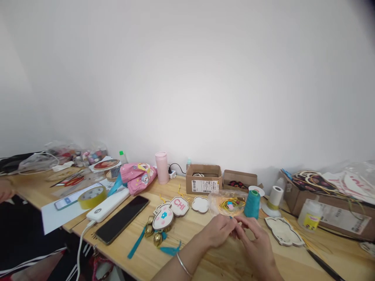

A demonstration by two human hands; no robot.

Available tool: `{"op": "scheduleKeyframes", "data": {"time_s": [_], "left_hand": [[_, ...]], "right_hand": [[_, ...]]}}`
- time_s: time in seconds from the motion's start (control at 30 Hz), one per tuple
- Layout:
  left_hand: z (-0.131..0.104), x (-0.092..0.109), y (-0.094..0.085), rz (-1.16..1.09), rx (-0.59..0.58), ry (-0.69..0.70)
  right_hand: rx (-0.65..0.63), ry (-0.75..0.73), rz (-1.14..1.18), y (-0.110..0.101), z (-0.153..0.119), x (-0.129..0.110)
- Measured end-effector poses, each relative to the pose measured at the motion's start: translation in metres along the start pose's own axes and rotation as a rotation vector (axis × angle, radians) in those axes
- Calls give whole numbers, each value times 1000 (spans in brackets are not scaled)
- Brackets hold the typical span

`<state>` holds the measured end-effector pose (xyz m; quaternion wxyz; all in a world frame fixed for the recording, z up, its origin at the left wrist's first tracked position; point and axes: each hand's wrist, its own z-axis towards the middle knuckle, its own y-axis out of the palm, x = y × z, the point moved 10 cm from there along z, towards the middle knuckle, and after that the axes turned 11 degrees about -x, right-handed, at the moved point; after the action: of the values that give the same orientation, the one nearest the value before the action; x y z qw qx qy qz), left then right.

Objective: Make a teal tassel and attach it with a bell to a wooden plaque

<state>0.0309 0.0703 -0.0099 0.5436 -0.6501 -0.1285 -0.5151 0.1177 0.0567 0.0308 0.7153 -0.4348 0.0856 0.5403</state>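
Note:
My left hand (217, 231) and my right hand (254, 237) meet above the wooden table (225, 263), fingertips pinched together. A tiny bit of teal shows at the left fingertips, but what they hold is too small and hidden to name. Just behind my right hand stands a cone of teal thread (252, 204). Beyond my hands lies a clear plastic bag (216, 199) with yellow cord (230, 204) on it. To the left are a white plaque with a blue flower (163, 217), brass bells (158, 238) and teal tassels (171, 249).
Cardboard boxes (204, 186) line the wall. A glue bottle (310, 214), a wooden cutout (284, 231) and a dark pointed tool (324, 265) lie to the right. Leftward are a black phone (123, 219), a power strip (108, 203) and yellow tape (92, 197). Another person's hand (6, 190) is at far left.

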Motion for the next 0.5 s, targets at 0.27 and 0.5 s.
{"op": "scheduleKeyframes", "data": {"time_s": [0.27,0.5], "left_hand": [[-1,5,1,170,-26,22],[-3,11,-2,218,-38,-19]], "right_hand": [[-3,15,-15,1,-1,2],[30,41,3,-6,1,-4]]}}
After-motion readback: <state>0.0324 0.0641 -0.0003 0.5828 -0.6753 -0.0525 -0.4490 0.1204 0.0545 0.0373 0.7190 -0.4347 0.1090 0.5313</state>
